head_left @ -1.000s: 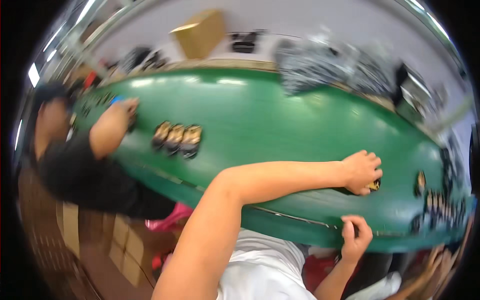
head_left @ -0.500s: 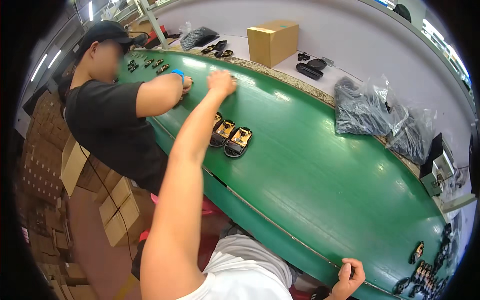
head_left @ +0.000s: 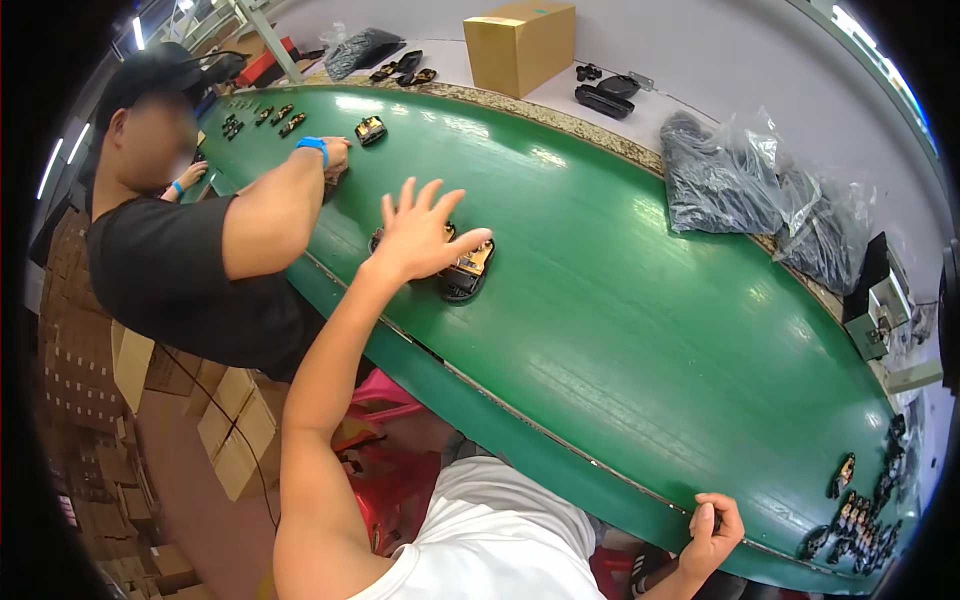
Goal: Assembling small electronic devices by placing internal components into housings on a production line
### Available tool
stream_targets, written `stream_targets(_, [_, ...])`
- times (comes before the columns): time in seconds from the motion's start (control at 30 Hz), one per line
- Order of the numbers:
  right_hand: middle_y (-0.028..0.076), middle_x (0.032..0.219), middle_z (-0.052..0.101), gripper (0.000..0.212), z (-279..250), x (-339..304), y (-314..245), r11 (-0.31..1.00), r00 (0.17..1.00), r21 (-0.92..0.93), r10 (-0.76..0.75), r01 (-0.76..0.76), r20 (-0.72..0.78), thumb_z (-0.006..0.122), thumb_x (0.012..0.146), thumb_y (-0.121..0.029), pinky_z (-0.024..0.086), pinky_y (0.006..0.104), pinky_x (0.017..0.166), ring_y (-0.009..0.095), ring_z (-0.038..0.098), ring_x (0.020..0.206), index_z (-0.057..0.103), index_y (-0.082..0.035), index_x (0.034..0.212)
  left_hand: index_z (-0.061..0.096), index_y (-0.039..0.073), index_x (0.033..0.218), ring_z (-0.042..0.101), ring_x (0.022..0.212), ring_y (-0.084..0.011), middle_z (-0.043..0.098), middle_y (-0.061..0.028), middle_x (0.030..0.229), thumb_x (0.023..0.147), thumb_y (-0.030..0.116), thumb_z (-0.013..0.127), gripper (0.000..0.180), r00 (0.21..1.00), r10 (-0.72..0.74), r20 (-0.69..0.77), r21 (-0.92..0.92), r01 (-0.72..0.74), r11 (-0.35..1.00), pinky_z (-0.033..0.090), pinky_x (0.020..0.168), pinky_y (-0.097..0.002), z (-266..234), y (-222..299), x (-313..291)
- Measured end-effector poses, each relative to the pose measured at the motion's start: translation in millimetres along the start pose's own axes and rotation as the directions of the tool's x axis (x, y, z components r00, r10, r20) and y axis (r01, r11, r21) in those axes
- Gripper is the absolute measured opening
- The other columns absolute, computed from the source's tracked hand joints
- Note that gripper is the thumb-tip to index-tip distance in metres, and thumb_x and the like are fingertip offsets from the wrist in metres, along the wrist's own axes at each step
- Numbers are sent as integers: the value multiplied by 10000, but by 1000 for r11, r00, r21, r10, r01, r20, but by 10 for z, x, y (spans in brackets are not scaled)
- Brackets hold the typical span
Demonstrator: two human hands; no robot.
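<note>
Everything is placed off the green bench point(head_left: 620, 310). Co-worker in black shirt point(head_left: 190, 260) at its left end, near side. Small boards point(head_left: 275, 116) lie on its far-left corner; lone black-and-tan unit point(head_left: 370, 130) on its left part, toward the far edge. Left hand point(head_left: 415, 245) over its left half, fingers spread, nothing pinched; contact with the open black units point(head_left: 464, 286) beneath: can't tell. Those sit on the bench's left half, partly covered. Carton point(head_left: 520, 50) and grey bags point(head_left: 715, 180) along its far edge. Right hand point(head_left: 715, 535) at its near edge, right part, fingers curled; can't tell if it's gripping anything. Part cluster point(head_left: 855, 525) on its right end.
</note>
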State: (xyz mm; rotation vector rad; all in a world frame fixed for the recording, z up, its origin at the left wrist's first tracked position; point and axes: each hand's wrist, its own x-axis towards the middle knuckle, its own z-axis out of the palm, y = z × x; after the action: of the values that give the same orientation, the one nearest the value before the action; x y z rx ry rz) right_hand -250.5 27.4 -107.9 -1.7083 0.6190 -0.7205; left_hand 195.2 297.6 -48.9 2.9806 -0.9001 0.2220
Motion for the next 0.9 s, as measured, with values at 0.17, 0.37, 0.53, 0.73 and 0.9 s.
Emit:
stream_targets(0.17, [31, 688, 593, 134, 37, 37, -94, 993, 997, -93, 70, -65, 42, 616, 913, -98, 339, 218, 496, 67, 486, 537, 678, 15, 873, 434, 164, 1512, 108, 1511, -447, 248, -190, 1621, 868, 664, 602, 833, 977, -141, 159, -220, 175, 960, 118, 1182, -631, -27, -271, -289])
stream_targets(0.37, [40, 673, 613, 132, 26, 171, -200, 985, 959, -148, 125, -89, 254, 634, 892, -97, 373, 240, 503, 84, 511, 533, 699, 11, 853, 412, 195, 1526, 157, 1494, -467, 229, -224, 1618, 821, 634, 681, 873, 990, -11, 141, -174, 36, 984, 179, 1164, -629, 13, 122, -473])
stream_targets(0.53, [63, 697, 656, 116, 249, 571, -389, 962, 881, -262, 62, 72, 469, 664, 873, -112, 449, 271, 579, 129, 585, 591, 720, -10, 873, 423, 150, 1512, 222, 1445, -509, 250, -255, 1591, 832, 680, 640, 890, 980, 129, 153, -142, -107, 984, 238, 1126, -650, -1, 918, -504])
stream_targets(0.73, [36, 890, 623, 252, 332, 1159, -405, 971, 875, -240, 128, -14, 466, 601, 938, -148, 441, 240, 707, 100, 515, 756, 624, -7, 1146, 504, 74, 1389, 309, 1364, -519, 331, -261, 1520, 820, 544, 710, 767, 877, 480, 16, -305, -453, 838, 424, 971, -645, -210, 1505, -457])
stream_targets(0.9, [8, 916, 628, 268, 278, 1363, -364, 980, 866, -137, 190, -142, 462, 608, 949, -157, 429, 219, 691, 58, 500, 758, 625, -17, 1177, 590, 53, 1285, 418, 1339, -440, 476, -216, 1443, 854, 352, 735, 544, 831, 538, -143, -304, -554, 775, 380, 1094, -525, -188, 1588, -380])
